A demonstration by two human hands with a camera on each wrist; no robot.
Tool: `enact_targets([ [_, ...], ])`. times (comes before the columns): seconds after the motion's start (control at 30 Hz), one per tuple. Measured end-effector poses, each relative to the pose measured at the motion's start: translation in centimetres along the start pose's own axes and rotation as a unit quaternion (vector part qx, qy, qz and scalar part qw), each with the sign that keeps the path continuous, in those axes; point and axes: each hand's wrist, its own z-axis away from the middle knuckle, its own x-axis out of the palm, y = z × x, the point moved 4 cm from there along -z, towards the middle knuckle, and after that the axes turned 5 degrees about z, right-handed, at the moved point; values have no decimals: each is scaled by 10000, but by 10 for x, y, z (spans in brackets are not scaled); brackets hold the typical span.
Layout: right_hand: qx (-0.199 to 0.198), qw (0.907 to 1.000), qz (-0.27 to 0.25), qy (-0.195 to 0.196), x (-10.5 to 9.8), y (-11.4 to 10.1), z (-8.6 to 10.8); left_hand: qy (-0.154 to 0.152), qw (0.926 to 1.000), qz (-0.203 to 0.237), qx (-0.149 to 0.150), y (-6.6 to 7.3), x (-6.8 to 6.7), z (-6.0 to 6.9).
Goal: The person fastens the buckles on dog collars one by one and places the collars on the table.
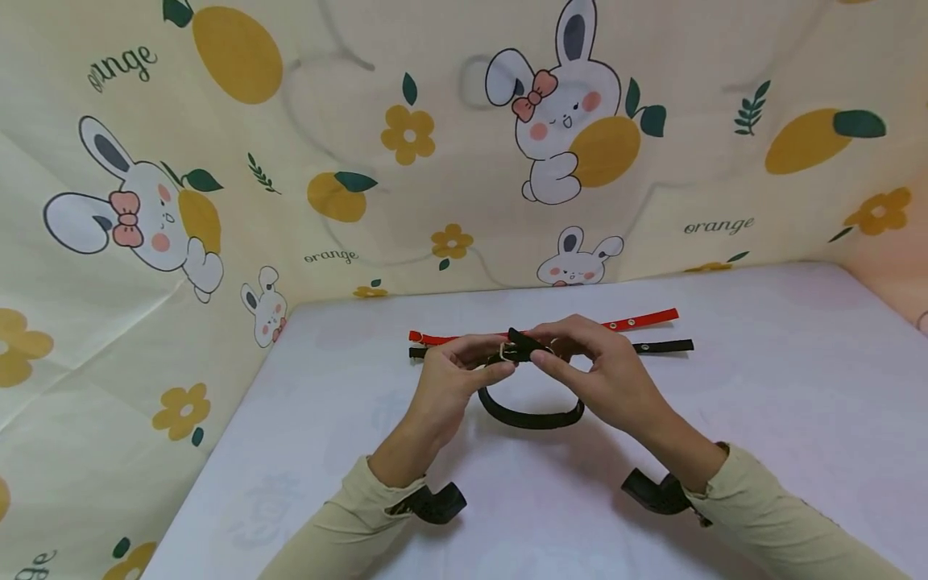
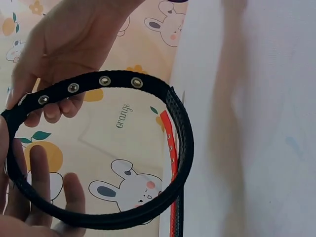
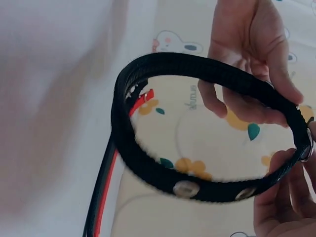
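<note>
A black collar [image 1: 532, 420] is bent into a ring and held up over the table between both hands. My left hand [image 1: 453, 383] pinches it beside the metal buckle [image 1: 503, 352]. With thumb and fingers, my right hand [image 1: 605, 374] grips the strap's end, whose tip sticks up past the buckle. In the left wrist view, metal eyelets [image 2: 104, 80] run along the collar's band [image 2: 186, 143] near the right hand [image 2: 74, 39]. The right wrist view shows the loop [image 3: 123, 123] hanging from both hands; fingers partly hide the fastening.
Behind the hands, a red collar [image 1: 645, 320] and another black collar [image 1: 663, 346] lie side by side across the white table [image 1: 290, 451]. A cloth backdrop [image 1: 435, 64] printed with rabbits and oranges rises at the table's far edge.
</note>
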Motion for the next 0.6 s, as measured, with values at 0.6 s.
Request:
enact_targets([
  [0.6, 665, 9967, -333, -322, -1, 1, 1, -32, 9984, 513, 249, 2, 1, 1],
])
